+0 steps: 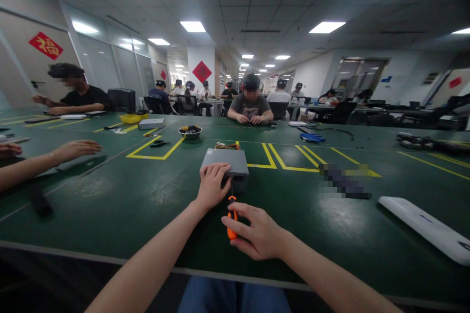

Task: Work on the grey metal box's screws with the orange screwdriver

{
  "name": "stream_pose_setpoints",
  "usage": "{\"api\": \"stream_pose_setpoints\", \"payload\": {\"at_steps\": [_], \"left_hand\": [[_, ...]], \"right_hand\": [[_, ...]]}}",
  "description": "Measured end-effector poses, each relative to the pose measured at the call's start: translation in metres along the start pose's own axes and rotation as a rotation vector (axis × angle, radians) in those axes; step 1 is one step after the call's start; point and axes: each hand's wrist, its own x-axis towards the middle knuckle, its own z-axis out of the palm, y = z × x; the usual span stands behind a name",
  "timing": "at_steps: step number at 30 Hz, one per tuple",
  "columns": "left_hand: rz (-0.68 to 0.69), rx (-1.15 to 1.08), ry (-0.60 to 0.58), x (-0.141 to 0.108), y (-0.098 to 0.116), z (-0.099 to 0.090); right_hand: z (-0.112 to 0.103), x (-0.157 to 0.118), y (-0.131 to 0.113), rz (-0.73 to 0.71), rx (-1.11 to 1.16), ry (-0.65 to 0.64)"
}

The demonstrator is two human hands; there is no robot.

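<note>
Right grip [259,233]: held orange screwdriver [231,225]
Left grip [211,188]: rested unclenched on power supply unit [237,158]
Screwdriving: seemed underway, unfinished; unit looked assembled

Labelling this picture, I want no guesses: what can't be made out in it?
All in the head view:
Tip of the screwdriver: too small and dark to tell whether it meets a screw.
Grey box: part of its top and front is hidden by the left hand.
Dark item at right: masked by pixelation.
Contents of the metal bowl: too small to identify.
Dark item at left: blurred.
</note>
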Motion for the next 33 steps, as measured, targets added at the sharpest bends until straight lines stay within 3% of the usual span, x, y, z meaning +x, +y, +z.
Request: {"api": "stream_pose_setpoints", "payload": {"at_steps": [7,14,22,28,33], "left_hand": [[-0.003,0.0,0.0,-0.0004,-0.0003,0.0022],[-0.003,-0.007,0.005,0.0001,-0.0011,0.0024],[0.0,0.0,-0.001,-0.0003,-0.001,0.0017],[-0.002,-0.001,-0.007,-0.0005,-0.0014,0.0016],[-0.001,0.006,-0.003,-0.0001,-0.0022,0.0031]], "right_hand": [[0.0076,-0.0003,0.0016,-0.002,0.029,0.082],[0.0015,-0.0002,-0.0004,-0.002,-0.016,-0.04],[0.0077,0.0019,0.0008,-0.03,0.016,0.117],[0.0022,0.0006,-0.0001,-0.014,-0.004,-0.01],[0.0035,0.0019,0.0001,-0.072,-0.053,0.075]]}}
